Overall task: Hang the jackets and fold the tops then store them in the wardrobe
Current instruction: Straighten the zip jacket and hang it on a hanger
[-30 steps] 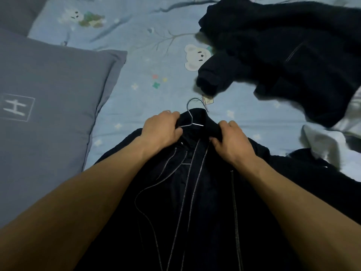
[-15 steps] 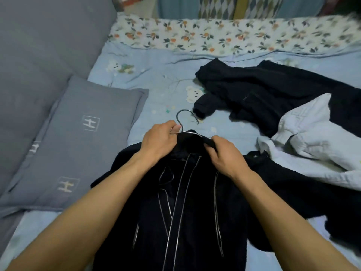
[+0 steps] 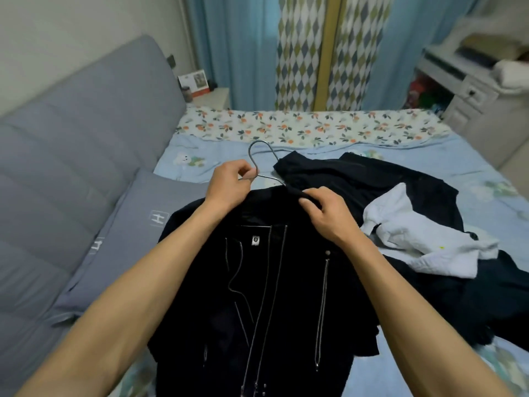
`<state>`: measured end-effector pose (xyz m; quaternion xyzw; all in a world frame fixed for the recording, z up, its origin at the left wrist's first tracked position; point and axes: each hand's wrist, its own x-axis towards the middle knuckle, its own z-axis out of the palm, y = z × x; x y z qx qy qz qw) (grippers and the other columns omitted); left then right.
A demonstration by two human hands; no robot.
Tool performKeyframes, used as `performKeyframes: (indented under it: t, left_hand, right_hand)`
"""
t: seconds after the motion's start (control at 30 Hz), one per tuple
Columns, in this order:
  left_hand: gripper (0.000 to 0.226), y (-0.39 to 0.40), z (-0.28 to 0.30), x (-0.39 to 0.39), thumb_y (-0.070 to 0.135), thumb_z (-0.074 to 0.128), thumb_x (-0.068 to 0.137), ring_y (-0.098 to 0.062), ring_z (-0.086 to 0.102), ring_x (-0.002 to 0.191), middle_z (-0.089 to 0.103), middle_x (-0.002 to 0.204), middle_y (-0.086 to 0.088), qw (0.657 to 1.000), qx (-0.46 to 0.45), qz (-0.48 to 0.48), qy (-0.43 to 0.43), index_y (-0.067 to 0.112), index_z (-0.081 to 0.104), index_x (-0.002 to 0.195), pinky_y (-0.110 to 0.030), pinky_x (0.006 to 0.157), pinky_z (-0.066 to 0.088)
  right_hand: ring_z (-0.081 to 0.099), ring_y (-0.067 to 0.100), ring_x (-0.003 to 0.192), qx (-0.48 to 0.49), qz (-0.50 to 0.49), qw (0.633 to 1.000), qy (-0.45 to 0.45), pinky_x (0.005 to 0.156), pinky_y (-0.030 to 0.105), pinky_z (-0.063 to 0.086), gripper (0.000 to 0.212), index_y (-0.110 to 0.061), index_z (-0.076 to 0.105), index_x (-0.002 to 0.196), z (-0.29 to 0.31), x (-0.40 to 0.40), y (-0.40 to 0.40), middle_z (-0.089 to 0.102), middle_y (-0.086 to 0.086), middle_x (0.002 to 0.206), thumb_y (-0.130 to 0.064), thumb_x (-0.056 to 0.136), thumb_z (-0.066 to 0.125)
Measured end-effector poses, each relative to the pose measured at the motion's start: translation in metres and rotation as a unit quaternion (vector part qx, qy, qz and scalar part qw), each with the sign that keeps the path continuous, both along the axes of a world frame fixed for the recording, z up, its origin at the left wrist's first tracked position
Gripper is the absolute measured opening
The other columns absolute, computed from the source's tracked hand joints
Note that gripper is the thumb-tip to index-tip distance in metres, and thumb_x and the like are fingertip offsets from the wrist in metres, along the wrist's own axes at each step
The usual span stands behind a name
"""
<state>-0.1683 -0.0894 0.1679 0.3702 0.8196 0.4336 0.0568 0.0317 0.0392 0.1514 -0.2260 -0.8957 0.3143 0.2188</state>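
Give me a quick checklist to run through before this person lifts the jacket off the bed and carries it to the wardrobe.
1. Left hand grips the metal hanger at its neck: ok.
2. Right hand pinches the collar of the black zip jacket: ok.
3. Hanger hook is free of cloth: ok.
4. Both jacket shoulders are seated on the hanger: cannot tell, the cloth hides it.
5. Front zip is closed: not ok, it lies open.
6. Jacket is clear of the white top beside it: cannot tell.

left hand (image 3: pixel 229 186) gripping wire hanger (image 3: pixel 259 159), right hand (image 3: pixel 326 213) pinching black jacket (image 3: pixel 257 282) collar
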Motion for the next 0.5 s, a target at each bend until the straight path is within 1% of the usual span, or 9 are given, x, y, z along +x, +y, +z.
performKeyframes:
  t: [0.07,0.13,0.2,0.3,0.37,0.43,0.5]
  left_hand:
    - [0.027,0.002,0.025,0.001,0.022,0.059,0.088,-0.016,0.069,0.091,0.073,0.084,0.004,1.000,0.007,-0.005,0.006,0.031,0.058,0.063,-0.037,0.082,0.055]
    - [0.021,0.001,0.046,0.003,0.031,0.065,0.090,-0.015,0.065,0.079,0.071,0.078,0.004,1.000,0.013,-0.003,0.002,0.026,0.065,0.070,-0.033,0.075,0.053]
    - [0.020,-0.004,0.061,0.004,0.036,0.069,0.088,-0.016,0.062,0.073,0.068,0.074,0.004,1.000,0.021,0.003,0.010,0.022,0.067,0.073,-0.030,0.070,0.050]
    - [0.026,-0.019,0.062,0.005,0.043,0.072,0.084,-0.016,0.063,0.076,0.070,0.078,0.000,1.000,-0.004,0.004,0.005,0.018,0.070,0.078,-0.030,0.070,0.049]
    - [0.029,-0.033,0.055,0.004,0.047,0.072,0.083,-0.014,0.064,0.078,0.070,0.081,-0.001,1.000,-0.026,-0.004,-0.011,0.018,0.071,0.081,-0.027,0.068,0.048]
    - [0.027,-0.048,0.046,0.003,0.048,0.073,0.081,-0.011,0.064,0.081,0.070,0.085,0.003,0.999,-0.040,-0.013,-0.028,0.021,0.071,0.086,-0.023,0.069,0.047]
    - [0.026,-0.063,0.032,-0.001,0.045,0.072,0.083,-0.009,0.063,0.086,0.068,0.090,0.008,0.998,-0.052,-0.012,-0.017,0.021,0.069,0.090,-0.023,0.073,0.045]
  right_hand:
    - [0.054,0.020,0.087,0.014,-0.014,1.000,0.019,0.076,0.029,0.036,0.021,-0.011,0.069,0.112,0.021,-0.002,0.000,0.058,0.006,0.090,-0.022,0.099,0.056]
    - [0.054,0.021,0.088,0.021,-0.036,0.998,0.040,0.077,0.032,0.039,0.019,-0.010,0.068,0.109,0.039,-0.003,-0.002,0.059,0.007,0.092,-0.021,0.099,0.056]
    - [0.054,0.021,0.090,0.017,-0.057,0.997,0.053,0.077,0.032,0.040,0.018,-0.010,0.066,0.108,0.050,-0.004,-0.005,0.058,0.006,0.093,-0.021,0.099,0.055]
    - [0.054,0.020,0.090,0.003,-0.078,0.995,0.057,0.077,0.029,0.037,0.019,-0.010,0.067,0.109,0.051,-0.002,-0.012,0.059,0.006,0.095,-0.020,0.099,0.055]
    - [0.054,0.021,0.090,-0.009,-0.090,0.994,0.062,0.078,0.029,0.036,0.019,-0.009,0.067,0.110,0.047,-0.001,-0.018,0.060,0.007,0.095,-0.019,0.099,0.055]
    - [0.054,0.019,0.090,-0.016,-0.100,0.993,0.059,0.078,0.027,0.035,0.021,-0.009,0.067,0.111,0.043,0.001,-0.022,0.060,0.007,0.096,-0.020,0.099,0.055]
    - [0.053,0.018,0.091,-0.024,-0.109,0.992,0.055,0.078,0.026,0.034,0.022,-0.010,0.068,0.113,0.040,0.002,-0.024,0.061,0.007,0.098,-0.021,0.099,0.055]
